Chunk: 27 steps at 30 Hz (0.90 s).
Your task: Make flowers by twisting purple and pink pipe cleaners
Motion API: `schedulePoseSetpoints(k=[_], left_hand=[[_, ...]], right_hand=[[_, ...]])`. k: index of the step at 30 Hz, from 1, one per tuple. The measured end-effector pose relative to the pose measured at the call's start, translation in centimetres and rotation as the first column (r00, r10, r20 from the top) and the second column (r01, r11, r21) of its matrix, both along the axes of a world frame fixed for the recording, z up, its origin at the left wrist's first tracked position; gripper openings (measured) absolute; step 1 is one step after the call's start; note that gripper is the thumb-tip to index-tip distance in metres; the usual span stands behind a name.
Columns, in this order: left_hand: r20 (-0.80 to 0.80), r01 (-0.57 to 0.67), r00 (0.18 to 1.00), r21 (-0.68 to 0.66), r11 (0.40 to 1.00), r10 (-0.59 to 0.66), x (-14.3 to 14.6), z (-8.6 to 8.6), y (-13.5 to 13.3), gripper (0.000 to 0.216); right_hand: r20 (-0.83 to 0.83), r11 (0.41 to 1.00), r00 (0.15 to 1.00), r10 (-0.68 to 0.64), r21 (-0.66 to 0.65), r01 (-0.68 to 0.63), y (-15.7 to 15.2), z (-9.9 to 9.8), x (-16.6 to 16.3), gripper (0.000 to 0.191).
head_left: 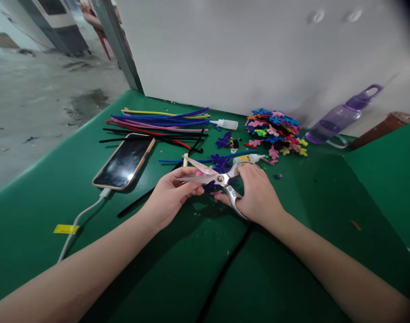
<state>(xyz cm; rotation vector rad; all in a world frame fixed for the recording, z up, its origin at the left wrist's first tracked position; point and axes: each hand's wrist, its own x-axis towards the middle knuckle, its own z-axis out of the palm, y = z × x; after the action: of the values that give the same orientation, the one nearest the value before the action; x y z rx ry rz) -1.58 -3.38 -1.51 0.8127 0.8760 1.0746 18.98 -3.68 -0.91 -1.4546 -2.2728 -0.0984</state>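
Note:
My right hand (261, 194) grips the handles of metal scissors (221, 179), whose blades are spread and point left. Between and behind those blades are the fingers of my left hand (171, 197), pinched on a small pink pipe-cleaner piece (199, 174) that is mostly hidden. A short beige stick (185, 159) shows just behind the left fingers. Dark blue pipe-cleaner shapes (220, 162) lie beyond the scissors, close to a small glue bottle (245, 159). Under the right hand, a pink scrap (216, 193) is partly visible.
A phone (126, 161) on a white cable (87, 210) lies left. Long pipe cleaners (157, 120) and a white-capped bottle (226, 124) are at the back. A heap of colourful pipe-cleaner shapes (274, 128), a purple water bottle (339, 116) and a brown cup (381, 128) stand right.

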Motion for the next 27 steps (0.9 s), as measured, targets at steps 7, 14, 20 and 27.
schedulePoseSetpoints(k=[7,14,20,27], left_hand=[[-0.054,-0.013,0.998,0.014,1.0,0.014,0.0,0.06,-0.05,0.014],[-0.081,0.002,0.997,0.042,0.999,0.002,0.05,0.62,-0.2,0.014],[-0.089,0.0,0.996,0.037,0.999,0.004,0.2,0.67,-0.23,0.016],[-0.078,0.012,0.997,0.054,0.998,-0.007,0.31,0.45,-0.25,0.018]], right_hand=[[-0.011,1.0,1.0,0.007,-0.003,-0.007,-0.04,-0.08,0.06,0.044],[-0.007,1.0,1.0,0.005,0.009,-0.005,0.0,-0.07,0.01,0.046],[-0.028,0.999,0.999,-0.019,-0.048,0.018,-0.21,0.0,-0.12,0.044],[0.007,0.996,0.999,-0.051,-0.069,0.052,-0.3,-0.06,-0.11,0.046]])
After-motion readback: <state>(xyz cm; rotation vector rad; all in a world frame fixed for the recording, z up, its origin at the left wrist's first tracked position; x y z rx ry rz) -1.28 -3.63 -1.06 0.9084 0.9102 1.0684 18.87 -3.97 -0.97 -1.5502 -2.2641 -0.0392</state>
